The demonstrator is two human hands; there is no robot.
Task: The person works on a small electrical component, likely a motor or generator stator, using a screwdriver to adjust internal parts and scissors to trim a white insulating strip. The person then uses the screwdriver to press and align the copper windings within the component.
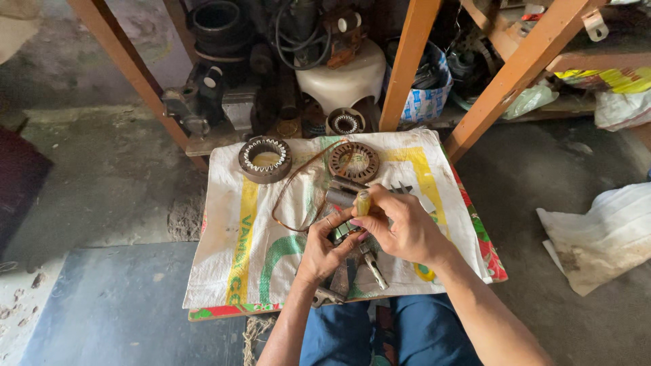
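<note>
The left hand (324, 249) was curled around a small greenish metal part (344, 230), its fingers clenched on it from below and from the side. The right hand (400, 227) was closed on a short yellow-handled tool (363, 202), gripped between thumb and fingers, the handle standing up out of the fist. The two hands touched each other, and the tool's working end ran down into the part held by the left hand; the fingers hid that end, so I cannot tell just where it met the part.

Just beyond the grip lay a grey metal cylinder (341, 197), and past that a flat round stator core of rusty laminated steel with slots around its inner edge (353, 161). Farther off to the left of the grip sat a second, thicker brown ring with white slot liners (265, 159). A loop of bare copper wire (296, 196) curved from the flat core down beside the left hand. Directly beneath the hands, nearer the person, lay several grey metal hand tools (369, 268), partly covered by the wrists.

All of this rested on a white woven plastic sack with yellow and green print (237, 244), spread over a small table. Below the grip showed the person's knees in blue trousers (420, 332).
</note>
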